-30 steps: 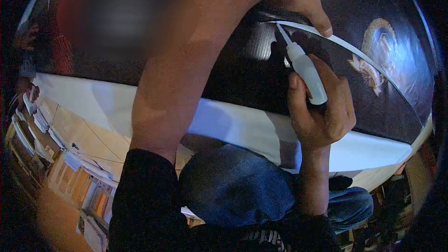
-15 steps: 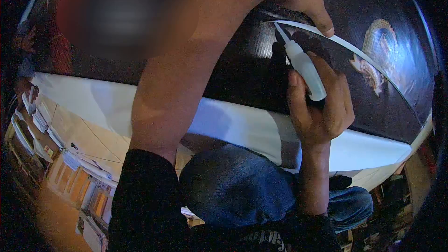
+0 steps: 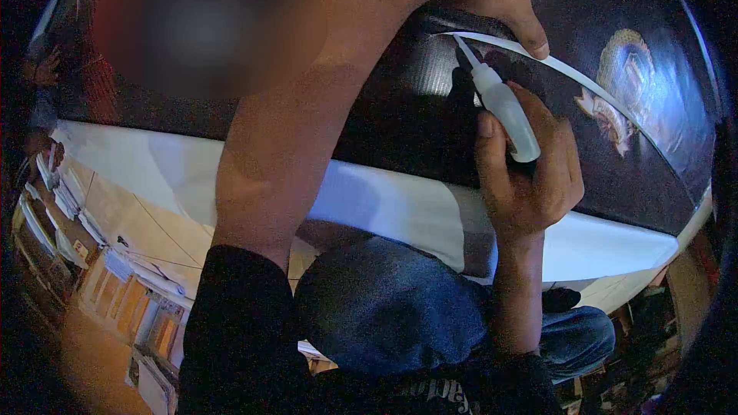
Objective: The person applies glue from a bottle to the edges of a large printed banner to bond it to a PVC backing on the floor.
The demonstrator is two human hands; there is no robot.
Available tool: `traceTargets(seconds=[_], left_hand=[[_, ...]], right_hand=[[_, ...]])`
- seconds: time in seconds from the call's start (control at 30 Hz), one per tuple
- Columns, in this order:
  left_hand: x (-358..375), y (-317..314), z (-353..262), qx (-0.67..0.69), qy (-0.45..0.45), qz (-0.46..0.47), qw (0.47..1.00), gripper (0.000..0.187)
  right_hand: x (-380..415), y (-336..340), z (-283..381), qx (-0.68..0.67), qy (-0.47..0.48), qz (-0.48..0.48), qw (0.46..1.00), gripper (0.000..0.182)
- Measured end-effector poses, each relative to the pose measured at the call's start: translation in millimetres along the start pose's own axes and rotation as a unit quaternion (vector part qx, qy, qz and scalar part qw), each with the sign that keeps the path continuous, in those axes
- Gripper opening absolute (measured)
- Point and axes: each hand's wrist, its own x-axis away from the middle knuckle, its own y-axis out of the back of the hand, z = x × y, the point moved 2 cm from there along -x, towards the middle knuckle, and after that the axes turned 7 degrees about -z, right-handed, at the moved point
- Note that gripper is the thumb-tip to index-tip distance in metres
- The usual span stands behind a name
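A small translucent squeeze bottle (image 3: 509, 114) with a long thin nozzle is held in my right hand (image 3: 532, 165), fingers wrapped round it. Its tip touches or sits just by the left end of a curved white strip (image 3: 576, 75) on a dark glossy surface (image 3: 384, 127). My left hand (image 3: 503, 4) reaches in from above, its thumb extended and resting on the strip's upper edge. The other left fingers are hidden at the top of the view. A colourful printed picture (image 3: 626, 69) lies on the dark surface to the right.
A white band (image 3: 384, 188) runs along the near edge of the dark surface. My knee in jeans (image 3: 392, 300) is below it. Wooden slats (image 3: 115, 292) and stacked white pieces (image 3: 69, 192) stand at lower left. Another person's hand (image 3: 48, 68) shows at far left.
The bottle and its nozzle have shifted very slightly to the right. My left hand has barely moved, its thumb still on the strip.
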Motion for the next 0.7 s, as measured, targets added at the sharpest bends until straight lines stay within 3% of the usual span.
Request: traceTargets(seconds=[0.07,0.33,0.5,0.53,0.57,0.6,0.63,0.67,0.7], left_hand=[[3,-2,-6,-0.071,0.028,-0.011,0.997,0.114],[2,-2,-5,-0.045,0.017,-0.017,0.999,0.113],[-1,-16,11,-0.07,0.023,-0.009,0.997,0.113],[-8,-39,39,-0.306,-0.058,-0.093,0.946,0.113],[-10,-36,35,-0.519,-0.135,-0.171,0.827,0.114],[-8,-38,34,-0.518,-0.135,-0.171,0.827,0.114],[-1,-13,6,-0.31,-0.053,-0.091,0.945,0.114],[3,-1,-8,-0.079,0.032,-0.004,0.996,0.115],[4,-1,-7,-0.079,0.032,-0.003,0.996,0.115]], right_hand=[[0,0,0,-0.001,-0.008,0.001,1.0,0.028],[0,-4,-4,-0.011,0.029,-0.047,0.998,0.03],[1,0,-1,-0.001,0.01,-0.011,1.0,0.027],[1,-1,-1,-0.003,0.016,-0.009,1.0,0.027],[0,-2,-1,-0.002,0.016,-0.009,1.0,0.027],[-1,-2,-1,0.003,0.013,-0.014,1.0,0.028],[-1,-2,-2,0.007,0.011,-0.019,1.0,0.029],[-1,-3,-2,0.008,0.011,-0.019,1.0,0.029],[0,-3,-3,0.002,0.011,-0.031,0.999,0.03]])
